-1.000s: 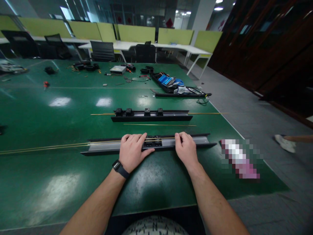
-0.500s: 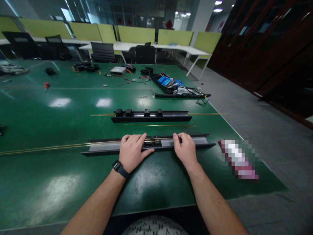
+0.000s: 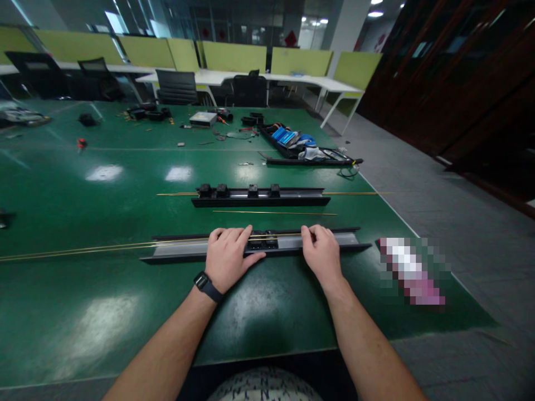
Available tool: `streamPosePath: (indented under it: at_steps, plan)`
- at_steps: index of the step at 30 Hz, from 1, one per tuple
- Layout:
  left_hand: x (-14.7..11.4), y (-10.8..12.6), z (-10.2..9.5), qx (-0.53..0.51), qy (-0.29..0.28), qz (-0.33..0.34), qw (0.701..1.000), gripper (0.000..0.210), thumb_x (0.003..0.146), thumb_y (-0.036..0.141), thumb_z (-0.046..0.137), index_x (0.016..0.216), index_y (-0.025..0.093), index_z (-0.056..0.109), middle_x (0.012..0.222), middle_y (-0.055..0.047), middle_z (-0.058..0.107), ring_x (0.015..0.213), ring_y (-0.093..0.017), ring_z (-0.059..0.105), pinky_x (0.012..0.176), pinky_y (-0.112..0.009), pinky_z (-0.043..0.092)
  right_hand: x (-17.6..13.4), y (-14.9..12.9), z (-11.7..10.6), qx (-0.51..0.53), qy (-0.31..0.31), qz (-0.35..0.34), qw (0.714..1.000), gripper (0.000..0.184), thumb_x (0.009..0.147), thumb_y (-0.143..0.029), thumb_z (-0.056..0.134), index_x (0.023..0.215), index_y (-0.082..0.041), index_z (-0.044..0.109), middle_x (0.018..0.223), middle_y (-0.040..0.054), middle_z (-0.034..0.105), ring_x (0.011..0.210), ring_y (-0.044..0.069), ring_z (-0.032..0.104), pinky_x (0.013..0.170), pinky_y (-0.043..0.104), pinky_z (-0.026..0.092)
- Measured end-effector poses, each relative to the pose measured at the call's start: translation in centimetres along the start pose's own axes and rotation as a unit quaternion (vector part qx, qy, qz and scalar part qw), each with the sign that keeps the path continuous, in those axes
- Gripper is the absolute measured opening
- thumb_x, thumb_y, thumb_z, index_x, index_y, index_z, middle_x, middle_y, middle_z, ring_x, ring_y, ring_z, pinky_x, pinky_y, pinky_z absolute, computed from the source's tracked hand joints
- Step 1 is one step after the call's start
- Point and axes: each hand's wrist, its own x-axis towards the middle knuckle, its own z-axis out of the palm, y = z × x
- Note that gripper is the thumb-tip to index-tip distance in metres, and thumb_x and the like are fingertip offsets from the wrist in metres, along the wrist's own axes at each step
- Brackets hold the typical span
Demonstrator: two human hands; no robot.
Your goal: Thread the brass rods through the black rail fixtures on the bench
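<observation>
A long black channel with a pale grey floor lies across the green table in front of me. My left hand, wearing a dark watch, grips it from above, fingers over the far side and thumb along the near wall. Small black blocks sit inside the channel just right of that hand. Thin brass rods run through them and stick out far to the left. Between thumb and bent fingers my right hand pinches the right end of a brass rod; the fingertips partly hide it.
Beyond lies a second black channel with several black blocks and rods. A loose brass rod rests between the channels. A pixelated pink-and-white item is at right. Farther back are a black tray of blue packets and scattered tools.
My right hand has moved slightly to the right along the channel, the brass rod's end still pinched. My left hand keeps its place on the channel.
</observation>
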Motion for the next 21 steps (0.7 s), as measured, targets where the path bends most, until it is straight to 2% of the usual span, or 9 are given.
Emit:
streamPosePath:
  at_steps: [5,8,12,16,21]
  plan:
    - [0.0,-0.1,0.0,-0.002,0.002,0.000,1.000,0.065,0.089,0.066,0.065,0.132,0.018,0.064,0.119,-0.014,0.075,0.108,-0.032,0.067,0.098,-0.051,0.038,0.0,0.0,-0.1,0.005,0.001,0.005,1.000,0.034,0.102,-0.040,0.049,0.072,-0.024,0.049,0.071,0.0023,0.058,0.075,0.020,0.051,0.074,0.035,0.036]
    - [0.0,-0.1,0.1,-0.006,0.003,0.000,1.000,0.064,0.089,0.066,0.065,0.133,0.018,0.064,0.120,-0.014,0.074,0.109,-0.032,0.067,0.099,-0.050,0.038,0.0,-0.1,-0.2,0.015,0.011,0.000,1.000,0.030,0.103,-0.040,0.049,0.079,-0.023,0.054,0.077,0.0034,0.061,0.078,0.021,0.052,0.076,0.035,0.038]
    - [0.0,-0.1,0.2,-0.008,0.006,-0.001,1.000,0.064,0.089,0.065,0.065,0.133,0.019,0.065,0.120,-0.015,0.074,0.109,-0.033,0.067,0.099,-0.051,0.038,-0.1,-0.3,-0.1,0.012,0.048,-0.039,0.998,0.023,0.101,-0.038,0.053,0.089,-0.021,0.062,0.090,0.0068,0.067,0.088,0.023,0.055,0.086,0.038,0.042]
    - [0.0,-0.1,0.2,-0.011,0.005,-0.003,1.000,0.065,0.088,0.065,0.066,0.133,0.019,0.064,0.120,-0.014,0.075,0.109,-0.032,0.067,0.099,-0.051,0.038,-0.3,-0.8,-0.2,0.012,0.057,-0.087,0.994,0.017,0.097,-0.035,0.060,0.095,-0.021,0.068,0.099,0.0078,0.069,0.100,0.025,0.055,0.094,0.042,0.042]
    - [0.1,0.0,0.1,-0.010,0.004,-0.004,1.000,0.065,0.088,0.065,0.067,0.133,0.017,0.064,0.120,-0.014,0.074,0.110,-0.032,0.067,0.099,-0.051,0.038,-0.7,-1.5,-0.6,0.000,0.077,-0.128,0.989,0.014,0.093,-0.033,0.066,0.097,-0.025,0.077,0.103,0.0083,0.068,0.108,0.027,0.051,0.097,0.046,0.041]
